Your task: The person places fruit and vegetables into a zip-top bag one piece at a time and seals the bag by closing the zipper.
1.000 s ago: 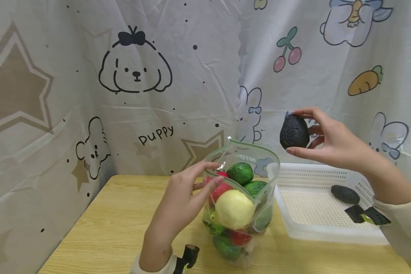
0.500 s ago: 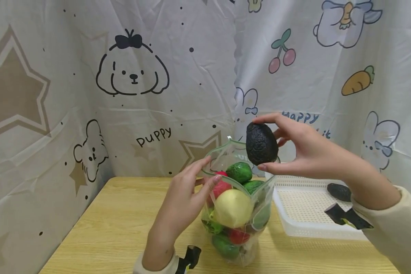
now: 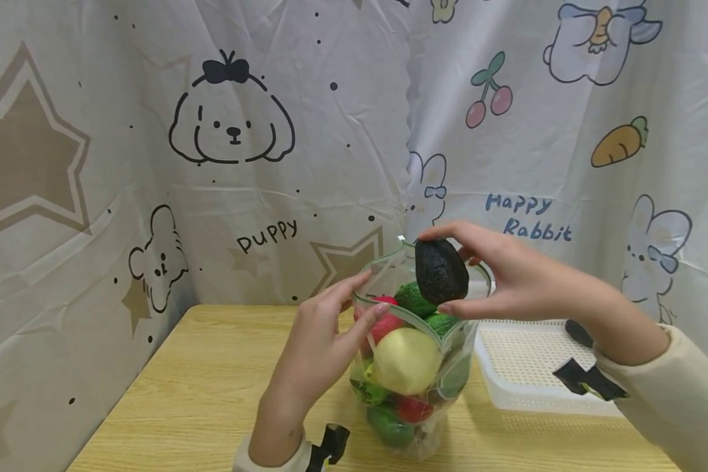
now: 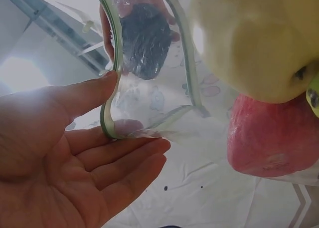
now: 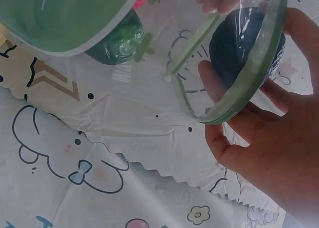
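Note:
My left hand (image 3: 321, 334) holds the green-edged rim of a clear zip bag (image 3: 429, 446) between thumb and fingers. The bag stands upright, mouth spread, filled with produce: a pale yellow fruit (image 3: 407, 360), red ones (image 3: 385, 326) and green ones (image 3: 389, 425). My right hand (image 3: 519, 275) grips a dark avocado (image 3: 441, 271) between thumb and fingertips, right at the bag's mouth. In the left wrist view this avocado (image 4: 145, 41) shows through the plastic. From the right wrist, the green rim (image 5: 259, 88) crosses in front of the avocado and some fingers.
Behind the right forearm, a white perforated basket (image 3: 543, 398) stands on the wooden table (image 3: 212, 393). Another dark avocado (image 3: 578, 333) lies in it, partly hidden by the arm. A printed curtain (image 3: 330, 151) hangs along the back and left.
My right hand has brought the avocado leftward from above the basket side and lowered it to the bag's mouth. The left hand has kept its hold on the rim.

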### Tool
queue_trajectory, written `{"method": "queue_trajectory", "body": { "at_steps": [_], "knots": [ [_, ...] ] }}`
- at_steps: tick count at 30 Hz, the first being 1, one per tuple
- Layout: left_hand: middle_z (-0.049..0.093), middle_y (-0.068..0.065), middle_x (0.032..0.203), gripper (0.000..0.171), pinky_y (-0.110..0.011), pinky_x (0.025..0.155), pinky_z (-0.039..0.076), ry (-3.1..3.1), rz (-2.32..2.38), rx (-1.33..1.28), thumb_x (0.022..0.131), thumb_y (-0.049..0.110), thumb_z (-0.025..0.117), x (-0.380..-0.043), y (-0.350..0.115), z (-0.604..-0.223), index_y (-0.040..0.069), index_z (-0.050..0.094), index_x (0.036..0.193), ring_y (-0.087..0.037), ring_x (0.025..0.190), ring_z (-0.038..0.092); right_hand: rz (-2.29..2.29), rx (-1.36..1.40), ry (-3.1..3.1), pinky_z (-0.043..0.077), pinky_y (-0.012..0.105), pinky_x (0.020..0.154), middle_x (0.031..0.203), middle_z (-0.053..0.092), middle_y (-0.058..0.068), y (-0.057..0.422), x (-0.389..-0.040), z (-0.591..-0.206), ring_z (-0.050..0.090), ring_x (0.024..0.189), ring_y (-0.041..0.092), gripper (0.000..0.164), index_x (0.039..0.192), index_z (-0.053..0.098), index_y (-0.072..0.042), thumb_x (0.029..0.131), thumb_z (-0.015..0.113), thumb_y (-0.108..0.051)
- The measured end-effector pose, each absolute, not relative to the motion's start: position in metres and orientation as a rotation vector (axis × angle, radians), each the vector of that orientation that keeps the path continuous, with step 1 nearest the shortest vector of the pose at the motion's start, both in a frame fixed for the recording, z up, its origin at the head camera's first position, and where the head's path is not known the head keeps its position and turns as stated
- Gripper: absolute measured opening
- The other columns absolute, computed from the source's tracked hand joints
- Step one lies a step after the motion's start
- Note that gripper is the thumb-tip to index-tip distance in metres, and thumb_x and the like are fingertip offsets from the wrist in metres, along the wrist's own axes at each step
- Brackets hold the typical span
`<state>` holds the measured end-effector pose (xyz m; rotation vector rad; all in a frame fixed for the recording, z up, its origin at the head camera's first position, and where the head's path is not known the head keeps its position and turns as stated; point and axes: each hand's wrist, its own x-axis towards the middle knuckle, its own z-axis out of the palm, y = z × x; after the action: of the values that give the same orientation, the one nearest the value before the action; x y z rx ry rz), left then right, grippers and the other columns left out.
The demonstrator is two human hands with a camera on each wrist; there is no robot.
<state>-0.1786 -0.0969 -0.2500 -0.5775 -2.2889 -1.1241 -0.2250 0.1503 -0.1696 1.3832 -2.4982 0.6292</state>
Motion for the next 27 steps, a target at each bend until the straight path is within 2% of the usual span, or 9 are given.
{"method": "queue_trajectory", "body": {
  "at_steps": [2,5,9,13,18,25,27],
  "knots": [
    [0.067,0.003,0.090,0.039,-0.038,0.071,0.057,-2.274,-1.108,-0.583,0.087,0.033,0.063,-0.1792,-0.0968,-0.2504,0.015,0.061,0.122,-0.009,0.068,0.054,0.633,1.400,-2.482,0.060,0.032,0.074,0.133,0.050,0.003,0.1497,-0.2252,-0.1699,0.058,0.095,0.005,0.076,0.137,0.040,-0.015,0.074,0.077,-0.033],
    [0.067,0.003,0.085,0.023,-0.043,0.087,0.056,-2.255,-1.106,-0.598,0.087,0.031,0.063,-0.1799,-0.0968,-0.2510,0.017,0.066,0.105,-0.008,0.085,0.059,0.621,1.418,-2.450,0.059,0.035,0.077,0.134,0.050,0.003,0.1496,-0.2254,-0.1698,0.055,0.102,0.007,0.071,0.135,0.042,-0.016,0.074,0.077,-0.031],
    [0.059,0.005,0.073,0.011,-0.043,0.084,0.055,-2.246,-1.117,-0.621,0.088,0.029,0.062,-0.1800,-0.0979,-0.2517,0.018,0.063,0.089,-0.008,0.077,0.055,0.599,1.417,-2.439,0.057,0.039,0.081,0.136,0.049,0.003,0.1505,-0.2251,-0.1695,0.050,0.112,0.012,0.063,0.131,0.045,-0.024,0.076,0.075,-0.031],
    [0.056,0.005,0.071,0.012,-0.036,0.073,0.051,-2.240,-1.114,-0.647,0.089,0.030,0.060,-0.1805,-0.0986,-0.2520,0.018,0.062,0.086,-0.008,0.072,0.053,0.578,1.386,-2.467,0.056,0.045,0.086,0.139,0.046,0.005,0.1520,-0.2251,-0.1703,0.048,0.119,0.018,0.060,0.130,0.047,-0.029,0.077,0.074,-0.034],
    [0.056,0.005,0.070,0.013,-0.032,0.061,0.047,-2.246,-1.103,-0.653,0.089,0.031,0.059,-0.1815,-0.0993,-0.2522,0.018,0.061,0.085,-0.008,0.065,0.048,0.553,1.363,-2.482,0.054,0.052,0.087,0.142,0.044,0.007,0.1535,-0.2252,-0.1723,0.045,0.123,0.024,0.057,0.129,0.050,-0.026,0.078,0.074,-0.033],
    [0.058,0.006,0.071,0.012,-0.030,0.059,0.048,-2.240,-1.092,-0.657,0.089,0.030,0.061,-0.1815,-0.0998,-0.2521,0.019,0.061,0.084,-0.006,0.065,0.050,0.605,1.378,-2.482,0.048,0.062,0.091,0.144,0.042,0.008,0.1555,-0.2234,-0.1725,0.040,0.127,0.028,0.047,0.126,0.053,-0.024,0.082,0.070,-0.025],
    [0.059,0.006,0.072,0.011,-0.029,0.059,0.048,-2.240,-1.089,-0.656,0.089,0.029,0.061,-0.1816,-0.1001,-0.2521,0.019,0.061,0.084,-0.006,0.066,0.050,0.630,1.376,-2.481,0.050,0.059,0.089,0.144,0.042,0.008,0.1554,-0.2234,-0.1722,0.044,0.123,0.026,0.039,0.122,0.057,-0.023,0.085,0.068,-0.022]
  ]
}}
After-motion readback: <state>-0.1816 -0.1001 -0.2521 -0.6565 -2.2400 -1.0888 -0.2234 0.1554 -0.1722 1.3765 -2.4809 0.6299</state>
